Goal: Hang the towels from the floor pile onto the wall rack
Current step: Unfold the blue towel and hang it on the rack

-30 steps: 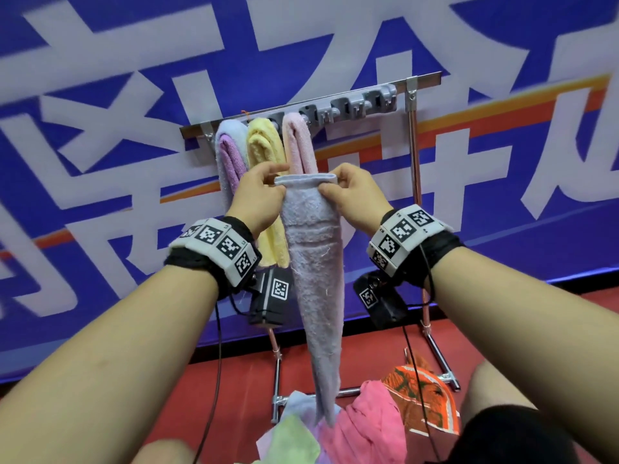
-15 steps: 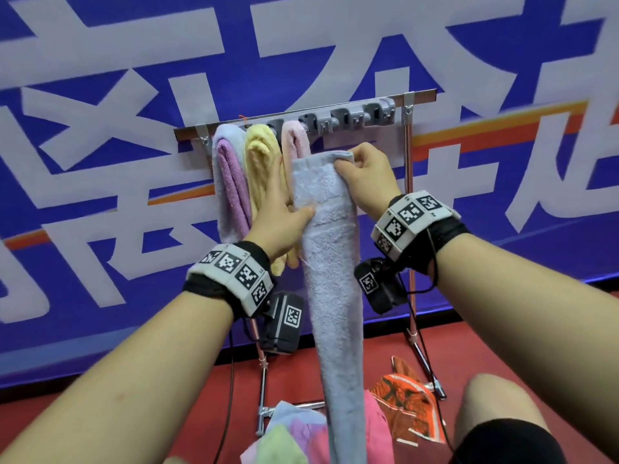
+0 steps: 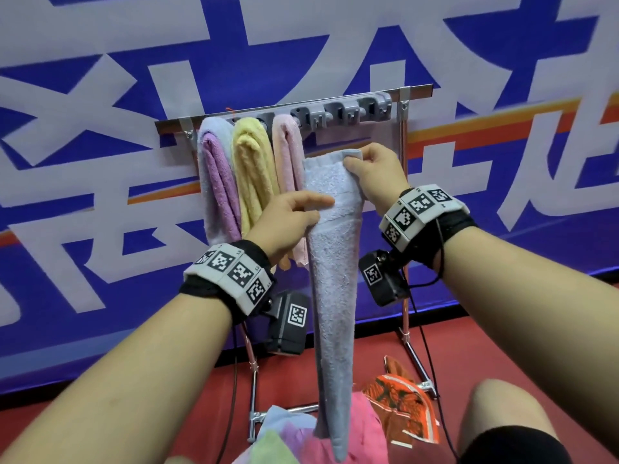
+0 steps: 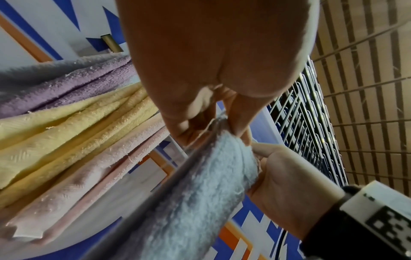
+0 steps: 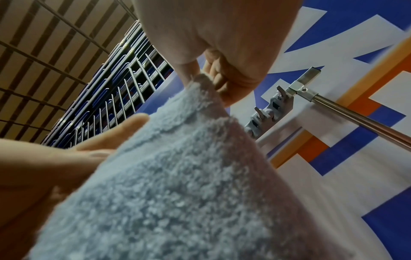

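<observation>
Wall rack (image 3: 412, 92): three towels hung at left end, grey clips (image 3: 338, 113) toward right end free. Light blue towel (image 3: 331, 262) hangs below clips, tail reaching floor pile (image 3: 335, 440). Right hand (image 3: 375, 172) pinches top corner; left hand (image 3: 288, 219) pinches left edge lower down. Step: presenting towel to rack. Next, likely: lift top edge into nearest free clip.

Indoor hall or staged recording space: printed blue banner wall (image 3: 100, 229), red floor (image 3: 335, 360), slatted ceiling (image 5: 44, 52).
</observation>
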### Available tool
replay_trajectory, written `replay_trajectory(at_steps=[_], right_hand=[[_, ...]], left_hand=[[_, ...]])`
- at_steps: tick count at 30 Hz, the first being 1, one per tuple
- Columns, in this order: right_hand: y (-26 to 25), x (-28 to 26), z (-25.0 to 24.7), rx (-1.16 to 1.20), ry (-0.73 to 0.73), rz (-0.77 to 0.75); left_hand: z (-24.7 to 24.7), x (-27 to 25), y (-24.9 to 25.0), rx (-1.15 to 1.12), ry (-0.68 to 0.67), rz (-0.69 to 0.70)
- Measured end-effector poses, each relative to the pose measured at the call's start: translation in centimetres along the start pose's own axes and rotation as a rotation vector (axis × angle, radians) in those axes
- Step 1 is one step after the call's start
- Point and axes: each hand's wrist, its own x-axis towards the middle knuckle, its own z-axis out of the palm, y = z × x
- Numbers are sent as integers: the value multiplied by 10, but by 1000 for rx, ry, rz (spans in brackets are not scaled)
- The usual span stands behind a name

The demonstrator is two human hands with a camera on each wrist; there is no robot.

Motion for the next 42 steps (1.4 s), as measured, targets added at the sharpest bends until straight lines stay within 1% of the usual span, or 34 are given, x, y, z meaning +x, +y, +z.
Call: replay_trajectory(at_steps=[2, 7, 10, 13, 19, 24, 27, 31, 35, 37, 39, 41, 42], right_hand=[[1, 2, -1, 1, 7, -4], [3, 6, 1, 13, -3, 12], [5, 9, 1, 17, -9, 32], [5, 7, 1, 102, -56, 75], [16, -8, 1, 397, -285, 244], [20, -22, -13, 542, -595, 305], [28, -28, -18, 504, -745, 350], [44, -34, -17, 267, -892, 387], [55, -42, -12, 66, -934, 369], [54, -44, -11, 39, -890, 340], [50, -42, -11, 131, -788, 360], [44, -38, -10, 259, -710, 372], [39, -36, -9, 316, -693, 369]], left_hand=[[-1, 3, -1, -43, -22, -36], [1, 7, -1, -45, 6, -25], [2, 11, -1, -63, 14, -44], [1, 14, 5, -118, 58, -63], [-3, 26, 10, -204, 214, -125], [-4, 32, 11, -245, 218, -165], [-4, 35, 11, -266, 218, -168], [-8, 38, 13, -251, 220, -167], [-15, 39, 12, -262, 244, -174], [-18, 38, 9, -279, 247, -184], [-20, 36, 4, -288, 229, -204], [-19, 31, -4, -312, 165, -226], [-18, 28, -9, -310, 129, -238]])
